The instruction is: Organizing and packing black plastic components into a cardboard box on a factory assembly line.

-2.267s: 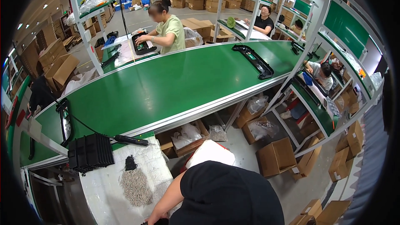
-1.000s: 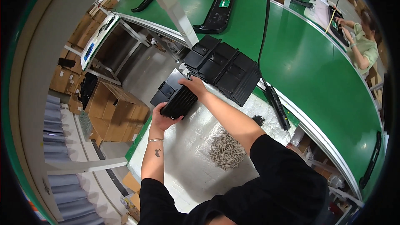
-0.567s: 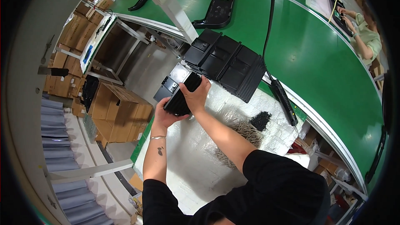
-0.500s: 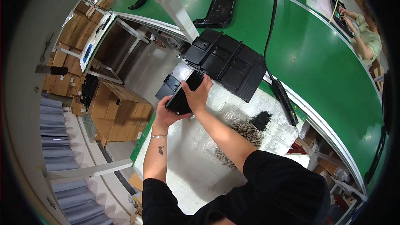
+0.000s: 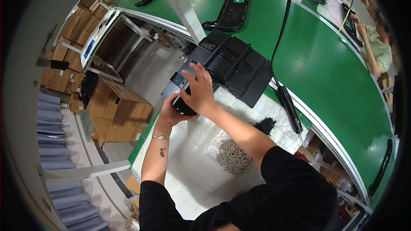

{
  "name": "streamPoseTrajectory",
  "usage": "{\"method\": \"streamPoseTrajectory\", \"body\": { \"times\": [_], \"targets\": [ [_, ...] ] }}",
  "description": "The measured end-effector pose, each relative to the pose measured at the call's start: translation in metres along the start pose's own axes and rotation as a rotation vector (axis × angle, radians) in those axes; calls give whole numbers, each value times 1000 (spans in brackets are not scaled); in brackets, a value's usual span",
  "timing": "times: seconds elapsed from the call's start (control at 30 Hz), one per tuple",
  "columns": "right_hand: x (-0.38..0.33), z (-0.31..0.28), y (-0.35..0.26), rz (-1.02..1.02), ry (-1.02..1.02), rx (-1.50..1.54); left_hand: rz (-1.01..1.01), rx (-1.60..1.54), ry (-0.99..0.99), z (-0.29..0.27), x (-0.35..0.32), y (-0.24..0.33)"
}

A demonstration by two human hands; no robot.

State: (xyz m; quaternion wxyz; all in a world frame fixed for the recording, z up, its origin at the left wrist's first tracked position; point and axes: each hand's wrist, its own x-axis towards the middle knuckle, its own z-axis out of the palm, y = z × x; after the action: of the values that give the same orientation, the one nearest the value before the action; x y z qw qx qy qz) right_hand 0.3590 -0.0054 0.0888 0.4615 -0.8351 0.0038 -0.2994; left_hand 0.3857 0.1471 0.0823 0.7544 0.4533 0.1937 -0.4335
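My left hand [image 5: 172, 114] is closed around the lower end of a black ribbed plastic housing [image 5: 186, 108], its thumb on the upper side. Over the same housing hovers my right hand [image 5: 201, 89], fingers spread; whether its palm still touches the part cannot be made out. Most of the housing is hidden behind my hands. Just beyond them lies a grey metal plate with a black block [image 5: 176, 79]. To the right, a row of similar black ribbed housings [image 5: 246, 70] rests partly on the white foam-covered surface [image 5: 180, 175].
A heap of long screws [image 5: 234, 157] and a pile of small black pieces [image 5: 265, 125] lie on the foam. A corded electric screwdriver [image 5: 290, 108] hangs at right. Behind runs a curved green conveyor [image 5: 308, 51] carrying a black frame [image 5: 233, 10]. Another person [image 5: 376, 45] sits far right.
My right hand has loosened from the housing and its fingers have spread and lifted. The left hand keeps its hold. The head view has shifted slightly.
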Motion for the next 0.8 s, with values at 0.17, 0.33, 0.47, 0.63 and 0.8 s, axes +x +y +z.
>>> {"method": "streamPoseTrajectory", "body": {
  "times": [0.17,0.33,0.47,0.63,0.8],
  "targets": [
    [13,-11,22,-6,-116,-150,10,21,20,2,0,-1],
    [15,-36,28,-40,-76,-135,10,65,96,-4,-3,2],
    [11,-38,28,-42,-110,-84,43,-6,154,-8,-10,-4],
    [-9,-62,14,-43,-168,-62,163,-56,274,-14,-23,-42],
    [-62,-52,-16,-148,-311,83,350,-365,298,-54,-88,-118]
  ]
}}
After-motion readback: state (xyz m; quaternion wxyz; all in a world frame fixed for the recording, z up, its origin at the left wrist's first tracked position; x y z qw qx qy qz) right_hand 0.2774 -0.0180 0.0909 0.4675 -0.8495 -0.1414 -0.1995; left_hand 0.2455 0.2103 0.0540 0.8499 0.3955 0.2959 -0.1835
